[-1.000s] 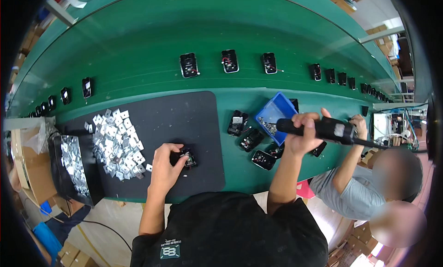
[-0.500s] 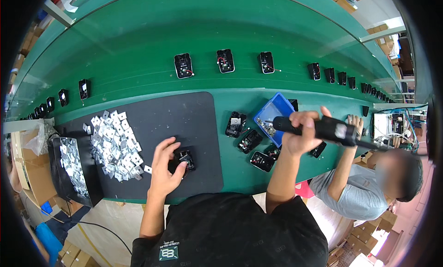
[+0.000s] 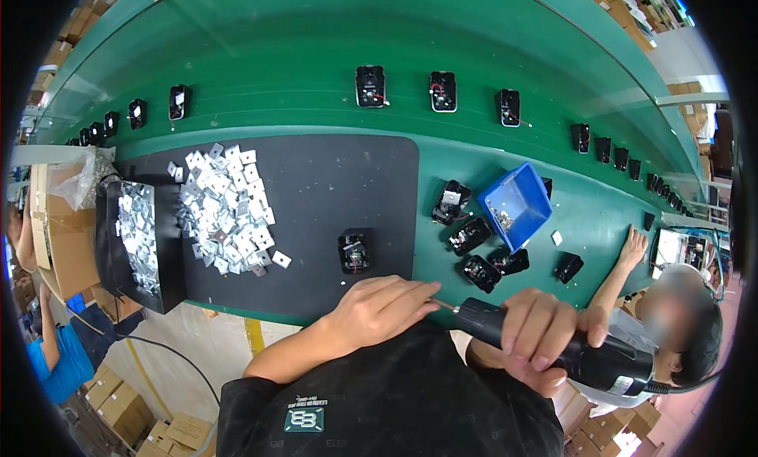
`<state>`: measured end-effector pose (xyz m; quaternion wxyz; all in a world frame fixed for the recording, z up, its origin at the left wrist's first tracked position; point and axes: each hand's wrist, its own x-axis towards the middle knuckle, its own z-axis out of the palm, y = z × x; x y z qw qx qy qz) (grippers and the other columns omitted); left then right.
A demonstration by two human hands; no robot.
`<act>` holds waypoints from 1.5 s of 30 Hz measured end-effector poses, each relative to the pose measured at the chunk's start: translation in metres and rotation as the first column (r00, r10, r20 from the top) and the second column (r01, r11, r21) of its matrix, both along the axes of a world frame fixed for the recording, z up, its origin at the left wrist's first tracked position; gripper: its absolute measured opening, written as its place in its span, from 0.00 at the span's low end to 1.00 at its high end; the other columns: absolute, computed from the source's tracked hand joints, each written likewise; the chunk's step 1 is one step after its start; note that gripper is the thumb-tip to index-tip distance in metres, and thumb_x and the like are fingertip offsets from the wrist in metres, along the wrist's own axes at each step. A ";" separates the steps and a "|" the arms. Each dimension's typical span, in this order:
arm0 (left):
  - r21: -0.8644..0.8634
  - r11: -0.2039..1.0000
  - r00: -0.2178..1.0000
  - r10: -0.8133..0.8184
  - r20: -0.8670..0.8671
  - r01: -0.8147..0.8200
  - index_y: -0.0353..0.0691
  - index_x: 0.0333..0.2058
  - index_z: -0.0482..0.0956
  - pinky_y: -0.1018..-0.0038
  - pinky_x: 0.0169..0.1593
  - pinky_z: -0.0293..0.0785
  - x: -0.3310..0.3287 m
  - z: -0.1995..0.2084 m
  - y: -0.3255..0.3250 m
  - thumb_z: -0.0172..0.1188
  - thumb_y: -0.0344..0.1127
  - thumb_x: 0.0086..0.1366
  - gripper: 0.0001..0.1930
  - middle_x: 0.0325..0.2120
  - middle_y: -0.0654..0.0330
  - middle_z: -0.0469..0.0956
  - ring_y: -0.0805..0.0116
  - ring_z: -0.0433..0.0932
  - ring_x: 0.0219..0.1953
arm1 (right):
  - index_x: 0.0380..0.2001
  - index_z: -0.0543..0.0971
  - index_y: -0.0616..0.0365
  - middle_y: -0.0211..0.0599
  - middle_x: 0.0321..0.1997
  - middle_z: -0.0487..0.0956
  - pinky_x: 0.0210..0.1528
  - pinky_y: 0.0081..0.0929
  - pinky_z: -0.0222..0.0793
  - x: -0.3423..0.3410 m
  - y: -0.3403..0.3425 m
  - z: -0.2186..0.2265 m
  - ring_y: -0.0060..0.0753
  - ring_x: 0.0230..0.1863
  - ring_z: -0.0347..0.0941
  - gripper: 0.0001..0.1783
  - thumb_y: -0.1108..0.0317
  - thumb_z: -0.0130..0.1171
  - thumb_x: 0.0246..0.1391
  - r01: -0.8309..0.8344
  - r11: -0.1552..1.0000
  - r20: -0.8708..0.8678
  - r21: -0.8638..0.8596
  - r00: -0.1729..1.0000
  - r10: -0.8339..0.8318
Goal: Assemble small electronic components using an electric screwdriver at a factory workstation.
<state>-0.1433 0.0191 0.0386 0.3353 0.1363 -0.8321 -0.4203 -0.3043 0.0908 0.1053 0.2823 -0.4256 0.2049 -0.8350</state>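
Note:
My right hand is wrapped round a black corded electric screwdriver, held close to my body with its bit pointing left. At the bit's tip, the fingers of my left hand are pinched together; whatever is between them is too small to make out. Just beyond my left hand, a black plastic housing with small parts and wires inside lies on the dark mat. Several similar housings sit to the right, around a blue bin with small metal screws in it.
A pile of square metal plates covers the mat's left part, beside a black box of more plates. Housings stand in a row along the green belt. A co-worker's hand rests on the table at far right.
My left hand has left the housing on the mat and come to the screwdriver's tip. My right hand has drawn the screwdriver from the blue bin toward my body. The whole view has shifted.

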 end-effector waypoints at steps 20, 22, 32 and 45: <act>0.238 0.968 0.970 -0.014 -0.244 0.074 0.25 0.32 0.77 0.74 0.28 0.76 0.010 -0.016 -0.004 0.63 0.30 0.54 0.11 0.26 0.50 0.80 0.61 0.80 0.24 | 0.47 0.60 0.51 0.27 0.20 0.73 0.19 0.19 0.69 0.007 -0.006 -0.004 0.21 0.16 0.71 0.23 0.67 0.60 0.51 -0.093 0.992 0.056 -0.085 0.994 0.098; 0.235 0.969 0.970 -0.014 -0.242 0.073 0.25 0.32 0.77 0.74 0.28 0.76 0.011 -0.017 -0.004 0.63 0.31 0.55 0.11 0.26 0.50 0.80 0.61 0.80 0.25 | 0.46 0.60 0.51 0.28 0.21 0.73 0.20 0.20 0.70 0.008 -0.007 -0.004 0.22 0.17 0.71 0.23 0.68 0.60 0.51 -0.114 0.987 0.055 -0.113 0.991 0.121; 0.115 0.987 0.981 -0.095 -0.171 0.116 0.26 0.31 0.78 0.73 0.28 0.76 0.018 -0.012 -0.012 0.62 0.32 0.56 0.11 0.25 0.52 0.80 0.60 0.80 0.24 | 0.46 0.62 0.51 0.29 0.21 0.73 0.22 0.21 0.72 0.005 -0.010 -0.007 0.23 0.19 0.72 0.21 0.69 0.60 0.52 -0.268 0.952 -0.021 -0.150 0.963 0.268; -0.111 0.987 0.993 0.118 0.015 -0.115 0.30 0.38 0.78 0.69 0.39 0.75 0.036 -0.011 -0.026 0.68 0.37 0.46 0.21 0.39 0.52 0.78 0.59 0.79 0.38 | 0.42 0.60 0.52 0.27 0.19 0.70 0.19 0.23 0.68 0.027 -0.025 -0.030 0.25 0.16 0.68 0.22 0.69 0.60 0.49 -0.167 0.986 0.028 0.019 0.986 0.166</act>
